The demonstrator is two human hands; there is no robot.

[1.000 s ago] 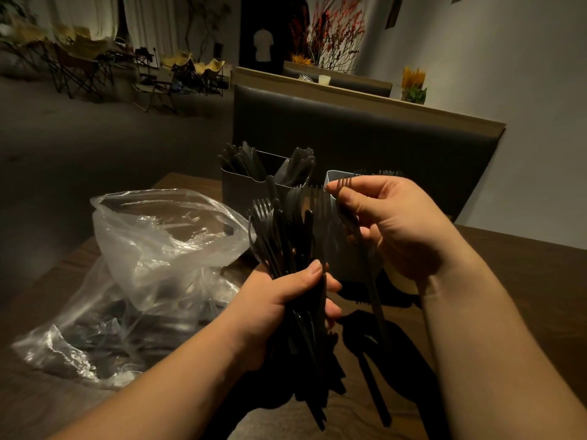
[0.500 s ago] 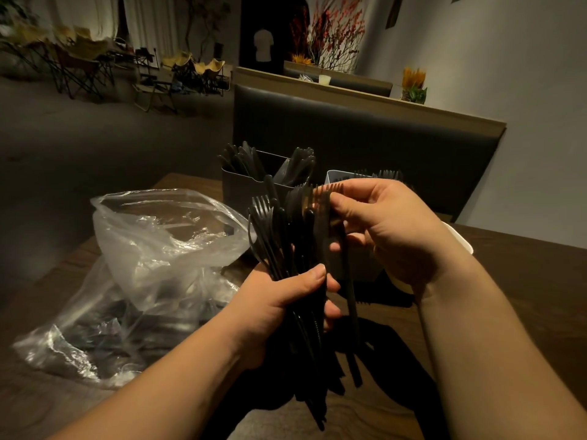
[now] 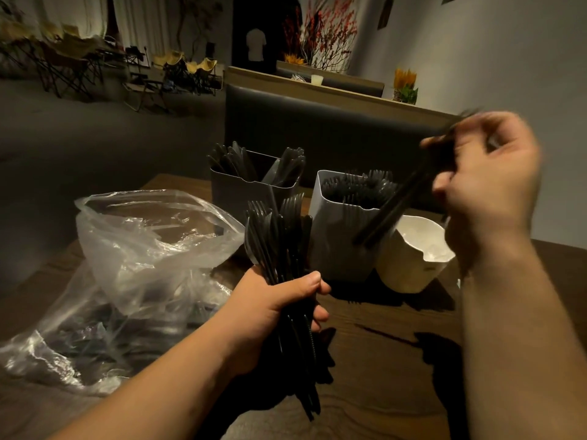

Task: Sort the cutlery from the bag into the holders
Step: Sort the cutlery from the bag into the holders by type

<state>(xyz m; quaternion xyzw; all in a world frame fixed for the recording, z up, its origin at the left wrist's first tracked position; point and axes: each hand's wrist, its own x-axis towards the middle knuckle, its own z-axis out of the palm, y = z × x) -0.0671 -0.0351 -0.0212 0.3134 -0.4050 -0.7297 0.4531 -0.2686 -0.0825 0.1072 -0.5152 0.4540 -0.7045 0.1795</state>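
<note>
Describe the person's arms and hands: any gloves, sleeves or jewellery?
No gloves: the left hand and right hand are bare. The left forearm and right forearm show no sleeve, watch or bracelet. The right hand is motion-blurred, so a ring there cannot be ruled out.

Cutlery bundle [image 3: 279, 236] in left hand [image 3: 270, 308] (upright)

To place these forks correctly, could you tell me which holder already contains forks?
The light grey holder, between the dark holder and the white cup; fork tines show above its rim.
</note>
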